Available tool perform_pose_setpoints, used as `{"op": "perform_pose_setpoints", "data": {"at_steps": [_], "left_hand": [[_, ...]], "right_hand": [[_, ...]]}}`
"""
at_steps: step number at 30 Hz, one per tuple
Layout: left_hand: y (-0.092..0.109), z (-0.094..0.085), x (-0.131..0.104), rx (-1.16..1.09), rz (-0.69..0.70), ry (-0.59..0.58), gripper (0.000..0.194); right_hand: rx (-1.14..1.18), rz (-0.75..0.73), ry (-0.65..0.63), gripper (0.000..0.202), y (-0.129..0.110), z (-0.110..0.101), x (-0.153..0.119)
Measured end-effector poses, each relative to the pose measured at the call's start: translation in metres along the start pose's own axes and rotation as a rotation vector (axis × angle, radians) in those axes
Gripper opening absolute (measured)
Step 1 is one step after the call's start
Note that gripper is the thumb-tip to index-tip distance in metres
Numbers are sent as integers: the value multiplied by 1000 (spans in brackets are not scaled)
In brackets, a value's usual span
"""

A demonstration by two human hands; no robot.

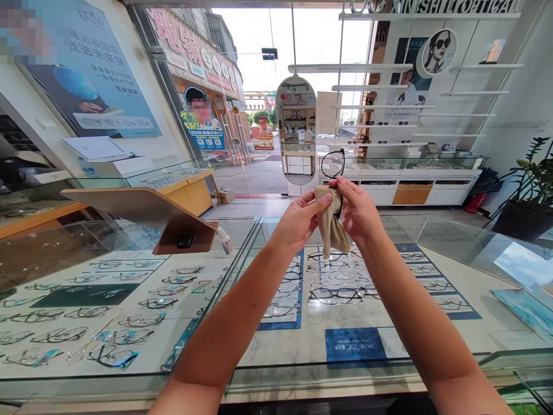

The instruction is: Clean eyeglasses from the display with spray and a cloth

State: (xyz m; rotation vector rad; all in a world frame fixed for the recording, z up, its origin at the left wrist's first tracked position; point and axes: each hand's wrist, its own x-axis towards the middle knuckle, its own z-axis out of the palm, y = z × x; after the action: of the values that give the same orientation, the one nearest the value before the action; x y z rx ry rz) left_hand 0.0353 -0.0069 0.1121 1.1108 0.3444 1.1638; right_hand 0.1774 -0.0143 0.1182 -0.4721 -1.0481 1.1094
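Shop counter, mirror and shelves around the grip.

Below the grip, a glass counter (280, 377) holds rows of eyeglasses (337, 295) and a blue-and-white card (355, 346) (its print looks upside down from here); to the left stands a brown stand (147, 213), with more frames (158, 303) lying under the glass nearer than it. Just beyond the grip, slightly left, is a tall rounded mirror (298, 129); farther left are a cardboard box (226, 196) on the floor and a large blue poster (116, 75). Beyond and right are white shelves (384, 107), a round sunglasses picture (439, 52) and, well apart, a leafy plant (533, 190).
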Motion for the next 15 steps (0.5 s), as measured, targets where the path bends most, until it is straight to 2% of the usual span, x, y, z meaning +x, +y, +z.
{"op": "perform_pose_setpoints", "data": {"at_steps": [7, 15], "left_hand": [[-2, 4, -3, -46, 13, 45, 41], [-5, 7, -1, -77, 14, 26, 27]], "right_hand": [[2, -8, -4, 37, 2, 4, -2], [-83, -70, -29, 37, 6, 3, -1]]}}
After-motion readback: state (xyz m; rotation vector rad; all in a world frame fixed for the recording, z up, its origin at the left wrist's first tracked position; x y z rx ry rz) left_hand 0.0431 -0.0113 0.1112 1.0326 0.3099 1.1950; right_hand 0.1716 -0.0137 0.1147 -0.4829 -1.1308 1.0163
